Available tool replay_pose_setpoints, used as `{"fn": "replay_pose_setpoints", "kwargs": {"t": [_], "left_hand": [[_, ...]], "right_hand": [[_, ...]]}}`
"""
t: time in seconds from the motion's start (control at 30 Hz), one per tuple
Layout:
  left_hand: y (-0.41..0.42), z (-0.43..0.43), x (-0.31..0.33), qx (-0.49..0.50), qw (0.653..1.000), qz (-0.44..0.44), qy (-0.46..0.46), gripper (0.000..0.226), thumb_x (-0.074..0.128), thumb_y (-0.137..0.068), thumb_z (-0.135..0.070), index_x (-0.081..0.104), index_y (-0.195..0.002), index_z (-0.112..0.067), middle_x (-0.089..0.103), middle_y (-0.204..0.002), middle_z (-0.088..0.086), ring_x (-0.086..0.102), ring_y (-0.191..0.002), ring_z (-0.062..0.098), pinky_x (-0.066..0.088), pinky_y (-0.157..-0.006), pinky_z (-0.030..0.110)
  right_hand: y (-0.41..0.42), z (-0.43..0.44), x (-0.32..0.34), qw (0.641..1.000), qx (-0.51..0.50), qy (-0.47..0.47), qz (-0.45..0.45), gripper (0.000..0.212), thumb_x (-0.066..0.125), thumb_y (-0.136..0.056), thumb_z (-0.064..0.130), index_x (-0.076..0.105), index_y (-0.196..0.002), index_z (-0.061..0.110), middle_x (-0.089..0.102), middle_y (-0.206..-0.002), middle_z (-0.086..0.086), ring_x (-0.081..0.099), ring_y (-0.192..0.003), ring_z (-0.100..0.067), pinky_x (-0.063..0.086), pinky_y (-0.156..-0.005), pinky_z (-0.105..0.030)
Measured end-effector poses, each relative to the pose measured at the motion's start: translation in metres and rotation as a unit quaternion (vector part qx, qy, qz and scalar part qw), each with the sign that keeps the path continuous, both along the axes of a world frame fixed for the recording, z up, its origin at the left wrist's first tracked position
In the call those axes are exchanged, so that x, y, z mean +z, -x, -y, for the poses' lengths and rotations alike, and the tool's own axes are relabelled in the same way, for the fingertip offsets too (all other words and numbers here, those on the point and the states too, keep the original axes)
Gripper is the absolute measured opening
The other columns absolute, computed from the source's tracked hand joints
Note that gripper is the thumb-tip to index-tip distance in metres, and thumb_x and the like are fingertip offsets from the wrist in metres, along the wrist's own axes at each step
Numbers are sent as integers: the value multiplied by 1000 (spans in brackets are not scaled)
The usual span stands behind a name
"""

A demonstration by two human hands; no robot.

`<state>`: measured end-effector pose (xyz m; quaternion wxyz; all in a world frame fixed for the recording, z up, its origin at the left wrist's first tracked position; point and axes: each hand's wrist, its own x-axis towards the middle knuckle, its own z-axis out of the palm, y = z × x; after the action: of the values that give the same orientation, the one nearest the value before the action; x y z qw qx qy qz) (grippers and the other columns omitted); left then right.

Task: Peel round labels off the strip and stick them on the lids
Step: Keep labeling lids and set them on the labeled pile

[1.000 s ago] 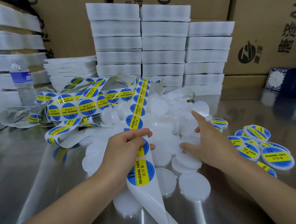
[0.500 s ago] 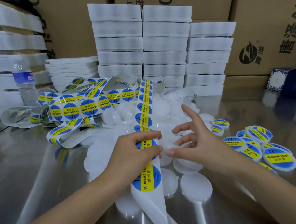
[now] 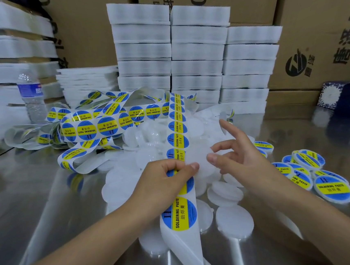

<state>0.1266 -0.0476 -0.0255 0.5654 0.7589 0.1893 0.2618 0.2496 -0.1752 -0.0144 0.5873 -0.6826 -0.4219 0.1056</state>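
Left hand (image 3: 166, 184) pinches the label strip (image 3: 177, 136), thumb pressed across it. Right hand (image 3: 243, 160) is just beside it, fingers spread and half bent over the heap of bare lids (image 3: 234, 220); whether it holds one I cannot tell. Labelled lids (image 3: 333, 189) lie further right on the table (image 3: 38, 209)

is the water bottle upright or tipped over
Upright: the water bottle stands vertical at the far left, neck pointing up.
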Motion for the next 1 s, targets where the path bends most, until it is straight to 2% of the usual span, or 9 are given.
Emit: {"fn": "replay_pose_setpoints", "kwargs": {"t": [0.1,0.13,0.2,0.3,0.43,0.6,0.77,0.9,1.0], "left_hand": [[2,0,2,-9,998,1,69,21,66,-84,-38,76,-70,-26,68,-59,-10,61,-51,-1,44,-49,9],[2,0,2,-8,996,0,87,20,66,-84,-38,77,-70,-28,70,-61,-10,62,-52,0,44,-48,9],[2,-1,2,0,995,-3,103,20,66,-83,-39,76,-69,-30,68,-59,-12,61,-50,-1,44,-47,10],[1,-1,2,2,995,-16,101,20,67,-82,-41,76,-67,-31,64,-56,-13,57,-47,-1,43,-46,9],[1,0,2,-4,994,-15,111,19,68,-82,-39,76,-67,-31,69,-60,-10,61,-51,-1,44,-47,9],[1,-1,2,-2,993,-15,120,16,68,-81,-41,77,-72,-31,74,-73,-3,66,-57,3,46,-49,11],[2,1,2,-14,991,-8,132,18,68,-83,-37,77,-69,-32,74,-68,-7,67,-55,3,46,-48,10],[2,0,3,-16,990,-3,137,15,69,-81,-37,77,-71,-31,74,-69,-6,67,-56,2,46,-48,11],[1,1,3,-15,991,-2,130,16,69,-81,-36,77,-69,-29,71,-62,-9,63,-50,0,44,-46,10]], "right_hand": [[1,2,2,997,-49,-44,41,52,74,-72,40,46,-113,54,49,-116,8,56,-88,-4,49,-68,-12],[0,3,3,994,-70,-63,52,46,77,-74,35,51,-109,52,47,-117,7,55,-90,-6,48,-71,-13],[-2,5,7,989,-96,-105,43,31,67,-70,35,60,-99,44,47,-115,4,55,-89,-7,46,-76,-20],[-4,8,12,984,-97,-148,-2,22,59,-68,31,65,-89,36,56,-107,1,55,-82,-7,45,-66,-15],[-6,12,16,981,-21,-175,-82,19,57,-69,22,72,-80,27,57,-77,13,51,-67,-1,42,-55,-15],[-1,13,19,987,-5,-139,-81,22,56,-68,27,74,-80,29,59,-96,9,51,-75,-1,37,-68,-24],[4,10,20,982,41,-119,-141,28,53,-66,23,70,-87,19,63,-85,3,50,-72,-11,37,-63,-26],[5,9,19,979,68,-78,-174,33,53,-66,24,67,-94,16,63,-84,0,51,-67,-10,38,-63,-26],[6,6,17,980,70,-56,-176,34,54,-65,24,67,-95,14,64,-82,0,52,-65,-9,37,-61,-26]]}}
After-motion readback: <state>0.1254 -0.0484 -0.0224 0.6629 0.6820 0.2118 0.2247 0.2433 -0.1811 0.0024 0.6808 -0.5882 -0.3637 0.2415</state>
